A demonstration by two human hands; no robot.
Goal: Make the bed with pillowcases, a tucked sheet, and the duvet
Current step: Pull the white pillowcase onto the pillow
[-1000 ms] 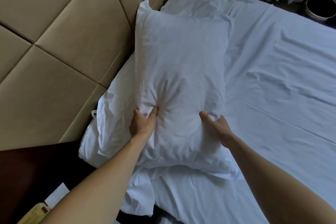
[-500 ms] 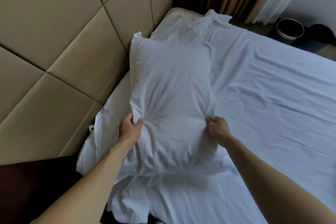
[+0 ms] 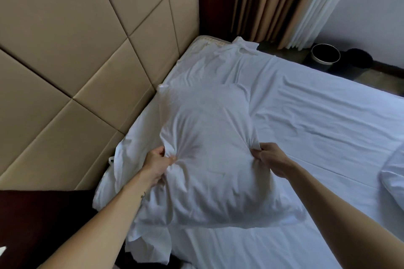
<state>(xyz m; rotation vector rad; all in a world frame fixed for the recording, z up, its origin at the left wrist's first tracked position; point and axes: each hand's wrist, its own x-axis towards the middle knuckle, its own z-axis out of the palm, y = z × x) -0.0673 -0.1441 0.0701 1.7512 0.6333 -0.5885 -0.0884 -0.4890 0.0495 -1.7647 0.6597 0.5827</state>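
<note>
Head view: bed takes up centre to 4 o'clock and is covered by one white sheet (image 3: 317, 129), creased but mostly flat. The sheet is bunched at the far corner, 12 o'clock, where a strip of bare mattress edge (image 3: 207, 39) shows. Tan padded headboard (image 3: 76, 61) with diagonal seams fills 9 to 11 o'clock; its panels run out of frame, so no count. Dark wood nightstand (image 3: 32, 225) at 8 o'clock. Tan drape (image 3: 269, 2) at 12 to 1 o'clock, white sheer curtain (image 3: 314, 4) just beside it, white wall (image 3: 371, 6) at 2 o'clock.

Pillow (image 3: 209, 159) in a white case sits dead centre, on the sheet next to the headboard, long axis running 6 to 12. Left hand (image 3: 156, 164) pinches a bunch of case fabric at the pillow's 9 o'clock edge, fingers curled tight. Right hand (image 3: 273, 159) does likewise at the 3 o'clock edge. Creases radiate from both grip points.

Counts:
- hands: 2, both gripping the pillow
- cased pillows in grip: 1
- loose white cloth (image 3: 122, 172) under the pillow at 8 o'clock: 1; can't tell if it's a pillowcase or a second pillow
- white bulk (image 3: 393, 177) at the 3 o'clock frame edge: 1, cut off, type unclear
- round bins on the floor at 2 o'clock: 2, one metal-rimmed bin (image 3: 325, 54) and one dark bin (image 3: 358, 58), side by side
</note>
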